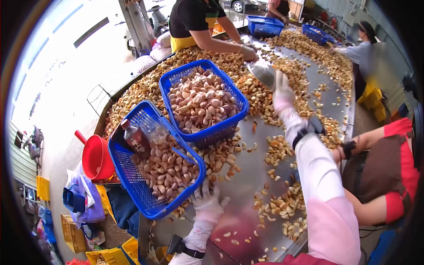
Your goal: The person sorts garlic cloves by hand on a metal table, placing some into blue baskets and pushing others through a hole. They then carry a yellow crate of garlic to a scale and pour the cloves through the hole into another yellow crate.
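Observation:
My left hand, in a pale glove, lies against the near corner of a blue plastic basket. Its fingers are spread and grip nothing visible. Inside that basket are unpeeled garlic cloves and a dark-labelled bottle. My right hand, also gloved, reaches far over the metal table. It is closed at the edge of a shiny metal bowl, which is tilted over the garlic pile; the thumb is hidden. A second blue basket, heaped with pinkish cloves, stands behind the first and overlaps its rim.
Loose garlic cloves are banked along the table's far side. A co-worker in black works close to the bowl; another in red is at my right. A red scoop sits at the left edge, and more blue baskets stand farther back.

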A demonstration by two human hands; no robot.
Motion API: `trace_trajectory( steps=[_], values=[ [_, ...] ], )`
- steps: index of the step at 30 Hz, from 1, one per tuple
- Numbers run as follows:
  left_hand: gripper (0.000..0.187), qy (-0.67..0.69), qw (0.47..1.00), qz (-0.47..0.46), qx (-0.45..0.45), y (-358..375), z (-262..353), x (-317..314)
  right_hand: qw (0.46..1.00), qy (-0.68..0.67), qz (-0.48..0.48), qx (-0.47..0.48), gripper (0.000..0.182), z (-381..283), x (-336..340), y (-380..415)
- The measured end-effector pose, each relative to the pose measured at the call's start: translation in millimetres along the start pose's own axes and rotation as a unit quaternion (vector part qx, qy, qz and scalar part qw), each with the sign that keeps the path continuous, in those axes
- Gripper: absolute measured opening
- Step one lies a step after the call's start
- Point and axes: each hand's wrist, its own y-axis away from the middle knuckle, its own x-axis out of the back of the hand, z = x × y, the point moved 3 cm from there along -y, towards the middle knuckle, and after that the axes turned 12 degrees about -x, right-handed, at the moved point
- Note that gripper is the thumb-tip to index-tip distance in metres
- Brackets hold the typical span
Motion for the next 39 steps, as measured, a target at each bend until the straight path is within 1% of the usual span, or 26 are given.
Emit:
trace_trajectory(
  steps=[2, 3, 5, 7, 8, 10, 11, 12, 13, 14, 16, 18, 19, 21, 23, 25, 27, 28, 29, 30, 32, 34, 35, 36, 38, 39],
  values=[
    [0.072, 0.022, 1.000, 0.002, 0.011, -0.9, 0.8, 0.2, 0.981, 0.180, -0.076, -0.003, 0.058, -35.0, -13.7, -35.1],
    [0.069, 0.019, 1.000, 0.017, 0.016, -2.0, 2.2, 0.8, 0.973, 0.188, -0.123, -0.059, 0.052, -37.2, -39.2, -48.3],
    [0.069, 0.016, 1.000, 0.009, 0.020, -3.6, 1.0, -2.8, 0.961, 0.191, -0.169, -0.110, 0.051, -29.2, -85.7, -54.7],
    [0.068, 0.022, 1.000, 0.003, 0.015, 0.5, 0.0, -3.8, 0.962, 0.215, -0.151, -0.075, 0.051, -25.9, -93.9, -31.5],
    [0.068, 0.014, 1.000, 0.016, 0.015, -0.5, -0.7, -4.2, 0.938, 0.297, -0.171, 0.060, 0.053, -19.2, -90.5, -10.6],
    [0.067, 0.020, 0.999, 0.028, 0.014, 2.3, -0.3, -5.4, 0.931, 0.298, -0.209, 0.031, 0.063, -3.4, -64.3, 25.9],
    [0.066, 0.014, 0.999, 0.033, 0.015, 3.0, -0.4, -5.6, 0.952, 0.255, -0.150, 0.079, 0.065, 18.0, -59.3, 47.9],
    [0.065, 0.010, 0.999, 0.042, 0.017, 2.4, 0.2, -5.6, 0.948, 0.250, -0.169, 0.097, 0.066, 26.3, -35.7, 74.9],
    [0.064, 0.017, 0.999, 0.044, 0.011, 2.9, -0.3, -4.9, 0.943, 0.270, -0.143, 0.136, 0.066, 29.3, -7.1, 103.0],
    [0.064, 0.032, 0.998, 0.044, 0.010, 3.7, -0.5, -5.5, 0.934, 0.278, -0.176, 0.139, 0.063, 30.0, 17.8, 126.4],
    [0.065, 0.022, 0.998, 0.055, 0.002, 4.7, -1.1, -6.1, 0.906, 0.292, -0.225, 0.209, 0.060, 37.6, 59.9, 135.6],
    [0.065, 0.034, 0.998, 0.057, 0.007, 5.6, -0.7, -7.1, 0.918, 0.280, -0.190, 0.207, 0.052, 42.5, 81.2, 93.8],
    [0.065, 0.025, 0.998, 0.053, 0.001, 5.4, -0.7, -6.1, 0.944, 0.240, -0.197, 0.109, 0.050, 53.6, 83.1, 62.5],
    [0.064, 0.020, 0.999, 0.036, -0.003, 3.6, -0.7, -2.5, 0.957, 0.237, -0.160, -0.050, 0.051, 88.4, 68.4, -3.4],
    [0.067, 0.019, 0.999, 0.027, 0.004, 3.4, -0.6, -4.6, 0.932, 0.331, -0.084, -0.121, 0.063, 146.0, 30.0, -59.1],
    [0.070, 0.015, 1.000, 0.020, 0.016, 4.7, -0.8, -6.7, 0.933, 0.252, -0.055, -0.251, 0.079, 207.1, -10.5, -97.1],
    [0.070, 0.047, 0.999, 0.000, 0.027, 5.1, -2.5, -9.2, 0.894, 0.064, -0.121, -0.426, 0.094, 211.1, -32.2, -97.0],
    [0.070, 0.044, 0.999, 0.006, 0.027, 2.8, -2.3, -10.9, 0.901, 0.069, -0.114, -0.413, 0.074, 206.1, -49.7, -90.5],
    [0.069, 0.042, 0.999, 0.004, 0.023, 3.9, -1.4, -11.9, 0.918, 0.192, -0.132, -0.321, 0.061, 184.8, -61.7, -79.6],
    [0.069, 0.040, 0.999, -0.001, 0.019, 3.5, -0.6, -11.5, 0.912, 0.312, -0.148, -0.222, 0.059, 161.2, -73.2, -68.4],
    [0.070, 0.030, 0.999, -0.032, 0.011, 2.4, -0.4, -8.6, 0.917, 0.297, -0.162, -0.214, 0.075, 147.4, -88.3, -44.0],
    [0.074, 0.026, 0.999, -0.009, 0.017, 0.5, -0.2, -8.8, 0.902, 0.356, -0.185, -0.158, 0.075, 124.8, -76.2, -7.3],
    [0.079, 0.042, 0.997, -0.046, 0.044, -1.5, 1.4, -6.6, 0.917, 0.324, -0.195, -0.127, 0.074, 109.0, -60.0, 15.2],
    [0.079, 0.045, 0.997, -0.047, 0.046, -7.6, 5.9, -2.7, 0.930, 0.291, -0.203, -0.094, 0.073, 93.6, -43.3, 36.6],
    [0.082, 0.057, 0.995, -0.044, 0.075, -27.6, 14.6, 2.6, 0.925, 0.319, -0.204, -0.031, 0.085, 80.8, -31.9, 78.9],
    [0.083, 0.100, 0.990, -0.037, 0.091, -41.2, 21.4, -1.0, 0.932, 0.265, -0.246, -0.039, 0.083, 64.2, -8.1, 98.1]
  ],
)
